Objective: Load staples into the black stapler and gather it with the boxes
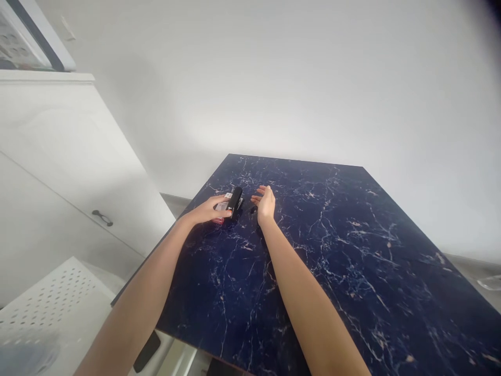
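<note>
Head view: the left hand (209, 210) is bracketing a red-edged pack (219, 221) and a black stapler-like object (235, 200), both lying near the tabletop's (336, 261) left edge; whether it is pinching or merely touching, I cannot tell. The right hand (266, 204) is spreading its fingers loosely nearby. The black object is looking stiff, fairly light, possibly slippery — its long sides are offering the likeliest hold. Fingers are hiding much of the pack.

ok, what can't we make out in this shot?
Head view:
Red box: partly covered by the left hand.
Any print on the black stapler: too small to read.
Dark spot beside the right hand: object or shadow, too small to tell.
White-cased thing, top left: cut off by frame edges.
</note>
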Tool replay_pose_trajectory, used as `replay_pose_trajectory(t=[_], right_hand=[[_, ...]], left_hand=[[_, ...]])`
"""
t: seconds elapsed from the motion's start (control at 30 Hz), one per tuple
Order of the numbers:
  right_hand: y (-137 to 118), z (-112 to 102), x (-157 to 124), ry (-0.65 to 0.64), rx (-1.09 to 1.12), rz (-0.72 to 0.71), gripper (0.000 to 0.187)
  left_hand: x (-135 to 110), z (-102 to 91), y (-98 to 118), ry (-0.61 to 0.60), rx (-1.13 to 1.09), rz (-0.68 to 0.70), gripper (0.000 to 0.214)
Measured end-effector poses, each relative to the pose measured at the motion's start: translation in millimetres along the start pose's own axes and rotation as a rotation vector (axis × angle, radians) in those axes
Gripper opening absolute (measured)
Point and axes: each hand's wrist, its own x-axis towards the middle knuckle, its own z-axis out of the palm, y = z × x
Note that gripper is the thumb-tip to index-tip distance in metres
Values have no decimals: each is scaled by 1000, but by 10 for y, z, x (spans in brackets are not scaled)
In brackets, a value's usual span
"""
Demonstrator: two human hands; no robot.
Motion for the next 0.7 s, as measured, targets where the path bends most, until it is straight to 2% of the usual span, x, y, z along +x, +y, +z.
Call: replay_pose_trajectory(t=[0.13,0.5,0.57,0.7], right_hand=[[5,-27,30,-34,-6,6,49],[-19,-31,5,-47,-37,-10,49],[-21,-26,1,-44,-63,-17,45],[17,-16,22,-54,-271,-108,34]], left_hand=[[5,-34,-42,-37,-9,-82,63],[59,-70,-47,-126,-40,-122,70],[39,-5,-34,-78,-14,-107,70],[19,162,49,148,161,-113,69]])
